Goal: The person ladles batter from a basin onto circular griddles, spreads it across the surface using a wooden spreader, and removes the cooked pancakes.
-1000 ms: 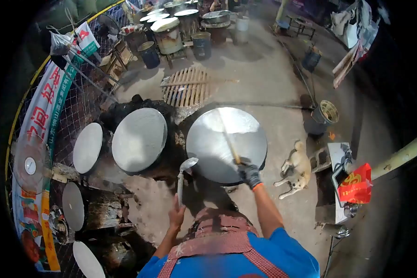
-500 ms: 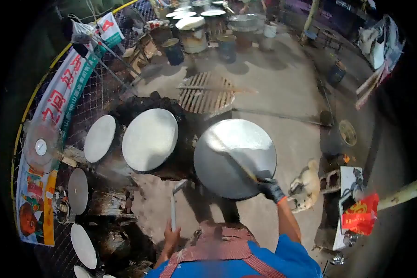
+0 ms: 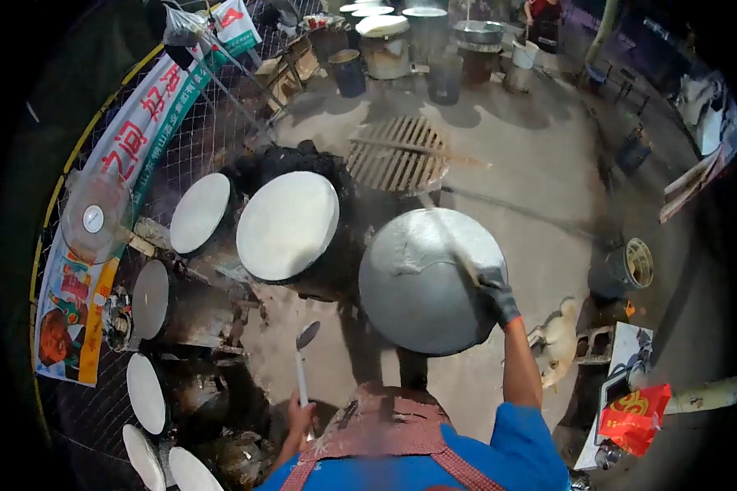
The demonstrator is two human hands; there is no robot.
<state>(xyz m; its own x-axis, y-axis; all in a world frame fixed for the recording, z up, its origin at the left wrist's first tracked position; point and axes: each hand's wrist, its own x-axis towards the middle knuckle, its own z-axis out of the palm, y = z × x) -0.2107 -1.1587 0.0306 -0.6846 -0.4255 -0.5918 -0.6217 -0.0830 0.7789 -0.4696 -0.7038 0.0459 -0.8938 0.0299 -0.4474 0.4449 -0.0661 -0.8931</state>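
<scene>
Holding a long, pale, straight-handled spreader [image 3: 464, 260], your right grip [image 3: 495, 296], in a dark glove with an orange cuff, is curled firmly around its near end; the tool slants across a large, round, grey metal griddle [image 3: 426, 307] in front of you, glossy, with a wavy-edged whitish patch on its upper part. Your bare left grip [image 3: 299, 421] is wrapped around the handle of a long grey metal ladle [image 3: 302, 376], its bowl apart from the griddle. At left, a white banner [image 3: 157, 96] bears red characters reading 之间 and 好酒, beside a green band whose smaller white characters include 山东. Matte, pale, round plates [image 3: 288, 225] stand nearer you. At right, a red, crinkled bag [image 3: 635, 419] with an unreadable gold character lies by a white-topped desk [image 3: 628, 337].
</scene>
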